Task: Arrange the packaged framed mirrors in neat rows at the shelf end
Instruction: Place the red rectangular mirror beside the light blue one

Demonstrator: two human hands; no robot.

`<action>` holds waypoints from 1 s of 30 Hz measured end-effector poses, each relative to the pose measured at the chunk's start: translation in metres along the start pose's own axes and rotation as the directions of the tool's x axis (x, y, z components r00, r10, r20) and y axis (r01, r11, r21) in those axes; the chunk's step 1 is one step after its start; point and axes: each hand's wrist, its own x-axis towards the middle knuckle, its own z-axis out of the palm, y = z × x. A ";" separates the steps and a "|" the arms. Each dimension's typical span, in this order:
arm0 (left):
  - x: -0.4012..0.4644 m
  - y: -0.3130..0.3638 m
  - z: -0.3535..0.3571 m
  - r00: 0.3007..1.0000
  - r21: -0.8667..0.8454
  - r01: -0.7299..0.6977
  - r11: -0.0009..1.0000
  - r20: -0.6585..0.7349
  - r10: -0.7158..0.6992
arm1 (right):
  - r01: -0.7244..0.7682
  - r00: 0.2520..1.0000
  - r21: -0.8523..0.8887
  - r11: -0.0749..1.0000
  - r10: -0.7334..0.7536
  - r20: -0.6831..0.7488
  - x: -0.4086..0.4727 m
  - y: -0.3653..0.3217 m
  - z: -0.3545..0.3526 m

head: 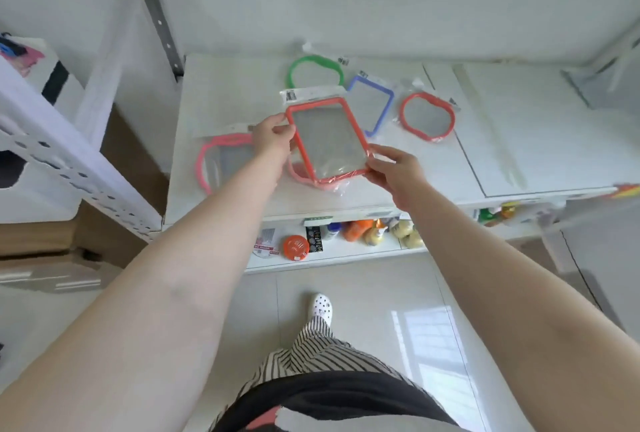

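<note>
White walls and a pale tiled floor [363,293] surround us, and from the head camera we look down on a white shelf [225,92] that ends at a perforated metal post [162,26] on our left.

Our left hand [273,135] pinches the upper left edge of an orange rectangular mirror [329,140] in its clear wrapper, fingers curled round the frame. Our right hand [393,168] grips the same mirror at its lower right corner, thumb on top. We hold it tilted, just above the shelf, over another pink mirror [301,177] that shows only as a rim beneath it.

On the shelf lie more wrapped mirrors. A pink mirror [207,168] sits to the left, partly behind our left wrist. A green mirror [315,66] with a rounded frame lies near the back wall. A blue mirror [375,102], rectangular, lies just beside the one we hold, its edge tucked behind it. A red mirror [427,116] with a rounded frame lies apart to the right.

Below, a lower shelf [329,258] carries an orange round lid [296,248] and several bottles [374,232]. Cardboard boxes [38,234] stand on the floor at left. Our striped trousers [311,355] and a white shoe [322,307] show at the bottom.
</note>
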 end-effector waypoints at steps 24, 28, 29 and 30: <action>-0.144 -0.070 0.350 0.944 0.120 0.064 0.991 0.315 -0.099 | -0.011 0.931 0.140 0.990 0.061 -0.359 -0.062 0.031 -0.354; -0.164 -0.076 0.402 0.945 0.127 0.081 0.989 0.304 -0.116 | -0.020 0.934 0.112 0.993 0.058 -0.353 -0.053 0.027 -0.413; -0.168 -0.077 0.413 0.946 0.133 0.079 0.988 0.301 -0.117 | -0.026 0.935 0.110 0.994 0.063 -0.349 -0.051 0.026 -0.425; -0.172 -0.078 0.423 0.947 0.143 0.075 0.987 0.301 -0.115 | -0.029 0.936 0.112 0.993 0.066 -0.345 -0.048 0.025 -0.436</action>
